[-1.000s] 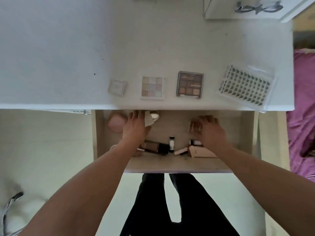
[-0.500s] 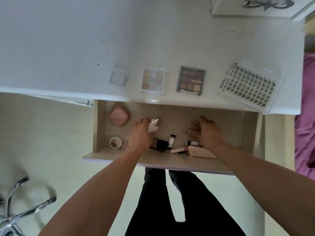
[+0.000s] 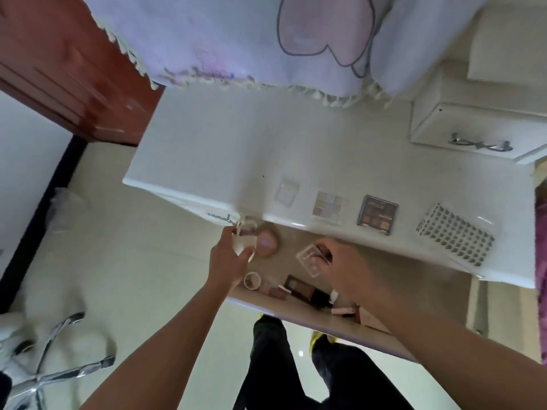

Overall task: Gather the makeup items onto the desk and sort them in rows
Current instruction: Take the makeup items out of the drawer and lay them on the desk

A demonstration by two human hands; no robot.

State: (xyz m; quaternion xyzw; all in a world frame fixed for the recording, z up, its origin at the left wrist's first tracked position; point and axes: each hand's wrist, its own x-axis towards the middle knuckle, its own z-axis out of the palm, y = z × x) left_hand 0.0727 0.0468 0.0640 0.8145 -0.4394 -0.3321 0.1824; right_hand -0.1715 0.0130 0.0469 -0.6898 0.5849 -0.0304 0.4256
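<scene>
Count of items on the desk (image 3: 222, 149): four, set in one row along its near edge. From left to right these were a small clear case (image 3: 286, 193), a pastel palette (image 3: 329, 206), a dark brown palette (image 3: 377, 214) and a lash tray (image 3: 457, 238).

Count in hand: two. The left hand (image 3: 228, 261) had its fingers curled round a pale translucent item (image 3: 245, 238), too blurred to identify, held at the left far corner of the open drawer (image 3: 399, 270), just under the desk's near edge. The right hand (image 3: 346, 270) pinched a clear square case (image 3: 309, 259) above the middle of the drawer.

Count in the drawer: at least five. There was a pink compact (image 3: 268, 242) at far left, a round pot (image 3: 252, 281) at near left, a dark compact (image 3: 305, 291), a pink tube (image 3: 343, 310) and a beige box (image 3: 368, 316) along the near wall. Blur prevented a firmer count.

Edges: the lash tray lay close to the desk's near edge, and the palettes sat a little farther in. A fringed cloth (image 3: 266, 39) overhung the far edge. One small drawer unit (image 3: 473, 134) stood at far right. White desk top showed left of the row and beyond it. One chrome chair base (image 3: 53, 374) stood on the floor, well to the left of the person.
</scene>
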